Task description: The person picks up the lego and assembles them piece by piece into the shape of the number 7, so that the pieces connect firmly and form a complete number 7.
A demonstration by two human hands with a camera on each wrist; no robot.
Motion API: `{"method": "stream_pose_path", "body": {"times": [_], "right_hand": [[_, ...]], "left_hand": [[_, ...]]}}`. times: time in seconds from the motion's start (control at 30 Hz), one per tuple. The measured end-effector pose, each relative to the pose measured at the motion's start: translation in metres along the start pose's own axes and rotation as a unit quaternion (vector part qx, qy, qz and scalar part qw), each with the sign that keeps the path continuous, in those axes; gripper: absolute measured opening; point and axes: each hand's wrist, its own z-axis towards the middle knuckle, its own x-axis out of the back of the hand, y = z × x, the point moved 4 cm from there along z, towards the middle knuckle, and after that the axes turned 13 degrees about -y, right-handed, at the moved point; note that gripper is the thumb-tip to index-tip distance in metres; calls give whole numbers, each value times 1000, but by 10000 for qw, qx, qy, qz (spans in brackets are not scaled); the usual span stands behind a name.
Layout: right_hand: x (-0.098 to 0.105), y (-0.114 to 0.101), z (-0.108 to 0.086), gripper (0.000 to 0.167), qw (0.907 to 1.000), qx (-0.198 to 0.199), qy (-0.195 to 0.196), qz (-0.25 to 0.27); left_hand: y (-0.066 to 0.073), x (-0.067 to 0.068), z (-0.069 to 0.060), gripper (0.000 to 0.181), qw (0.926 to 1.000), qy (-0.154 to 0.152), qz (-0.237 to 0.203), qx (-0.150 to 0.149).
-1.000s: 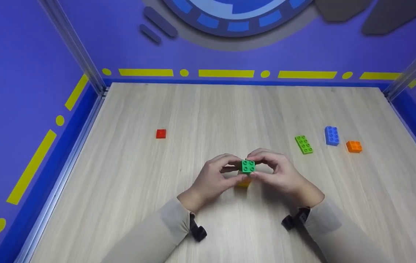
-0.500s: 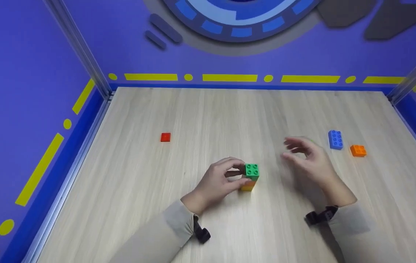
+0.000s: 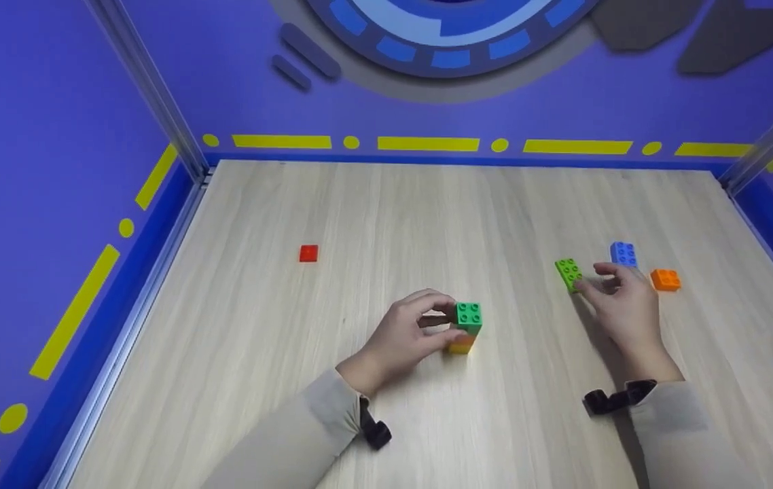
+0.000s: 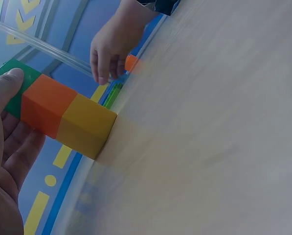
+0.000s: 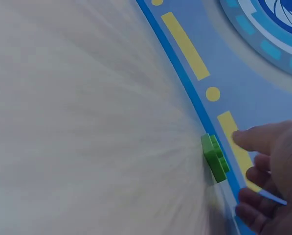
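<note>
My left hand [image 3: 397, 336] grips a small upright tower of bricks between thumb and fingers. Its top is a green brick [image 3: 469, 314]; in the left wrist view an orange brick [image 4: 48, 104] and a yellow brick [image 4: 86, 128] sit below, the yellow one on the table. My right hand [image 3: 627, 309] hovers at the right with fingers loosely bent and nothing visible between them. Just left of its thumb lies a flat light-green brick [image 3: 567, 273], which also shows apart from the fingers in the right wrist view. Partly hidden behind the right hand is a blue brick [image 3: 623, 252].
An orange brick [image 3: 666, 279] lies right of my right hand. Far to the left is a flat red piece [image 3: 308, 253]. The wooden table [image 3: 393, 217] is bounded by blue printed walls [image 3: 155, 88] at the back and sides.
My right hand has left the tower and moved right, passing over the light-green brick to hover between it and the orange brick. The left hand still holds the tower.
</note>
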Motion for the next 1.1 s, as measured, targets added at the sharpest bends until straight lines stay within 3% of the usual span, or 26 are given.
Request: {"method": "stream_pose_path", "body": {"times": [0.13,0.33,0.67,0.83,1.1], "right_hand": [[-4,5,2,68,9971,-71,-392,-642],[-6,5,1,64,9955,-58,-429,-842],[-7,-2,-1,54,9990,-84,-163,-413],[-10,-13,-4,42,9996,244,167,18],[-23,-38,-14,37,9960,633,-58,634]], "left_hand": [[-1,0,0,34,10000,-22,-1,20],[-1,-1,2,35,10000,-30,5,42],[-3,-1,0,34,10000,-14,31,62],[-4,-1,-1,35,9999,1,-6,144],[-5,-2,1,36,9998,-37,-133,132]]}}
